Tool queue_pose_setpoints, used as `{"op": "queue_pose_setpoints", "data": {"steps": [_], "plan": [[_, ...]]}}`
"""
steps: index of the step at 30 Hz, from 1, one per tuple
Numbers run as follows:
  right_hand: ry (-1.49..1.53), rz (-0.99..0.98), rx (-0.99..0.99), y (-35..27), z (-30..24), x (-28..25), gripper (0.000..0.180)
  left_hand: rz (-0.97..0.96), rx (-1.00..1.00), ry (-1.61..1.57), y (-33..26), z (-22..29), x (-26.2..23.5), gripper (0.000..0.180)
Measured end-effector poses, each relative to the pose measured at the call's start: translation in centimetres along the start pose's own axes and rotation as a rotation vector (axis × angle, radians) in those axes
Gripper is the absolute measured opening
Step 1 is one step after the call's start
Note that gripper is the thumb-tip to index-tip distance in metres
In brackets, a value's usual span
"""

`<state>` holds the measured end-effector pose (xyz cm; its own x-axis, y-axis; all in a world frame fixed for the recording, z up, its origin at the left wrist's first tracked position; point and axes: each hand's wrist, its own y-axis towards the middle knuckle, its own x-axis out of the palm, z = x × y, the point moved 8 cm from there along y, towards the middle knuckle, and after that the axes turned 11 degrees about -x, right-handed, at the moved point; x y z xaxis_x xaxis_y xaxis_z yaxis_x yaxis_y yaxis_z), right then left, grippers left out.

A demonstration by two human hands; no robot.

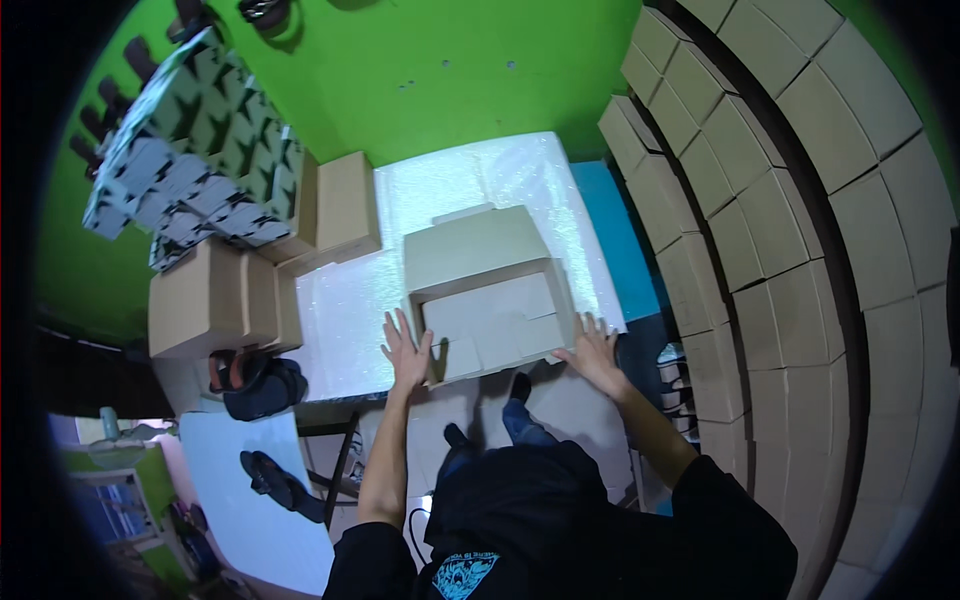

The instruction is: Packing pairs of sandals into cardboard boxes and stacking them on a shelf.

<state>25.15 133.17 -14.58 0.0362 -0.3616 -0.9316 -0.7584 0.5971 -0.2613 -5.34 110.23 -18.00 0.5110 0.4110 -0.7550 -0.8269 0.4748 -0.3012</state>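
An open brown cardboard box sits near the front edge of the table, its lid raised on the far side. The inside shows bare cardboard with folded flaps; I see no goods in it. Beside the box's near left corner is my left hand, open, with fingers spread and thumb against or close to the wall. At the near right corner rests my right hand, also open, fingers apart and thumb toward the front edge. Neither hand grips anything that I can make out.
Shiny white wrap covers the table. Brown cartons and star-patterned boxes pile up at left, near dark footwear. Dark sandals lie on a white tabletop. Shelves of brown boxes line the right.
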Motion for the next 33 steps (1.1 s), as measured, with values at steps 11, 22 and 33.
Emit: {"op": "queue_pose_setpoints", "data": {"steps": [11, 22, 33], "plan": [[0.056, 0.347, -0.073, -11.7, -11.9, 0.3, 0.081, 0.026, 0.271, 0.141, -16.6, -8.1, -7.9, 0.09], [0.225, 0.184, -0.313, -25.5, -27.2, 11.0, 0.083, -0.06, 0.187, 0.122, -32.0, -20.2, -8.5, 0.096], [0.309, 0.223, -0.329, -42.5, -32.6, 19.6, 0.078, -0.097, 0.257, 0.19, -48.3, -29.0, -9.1, 0.098]]}}
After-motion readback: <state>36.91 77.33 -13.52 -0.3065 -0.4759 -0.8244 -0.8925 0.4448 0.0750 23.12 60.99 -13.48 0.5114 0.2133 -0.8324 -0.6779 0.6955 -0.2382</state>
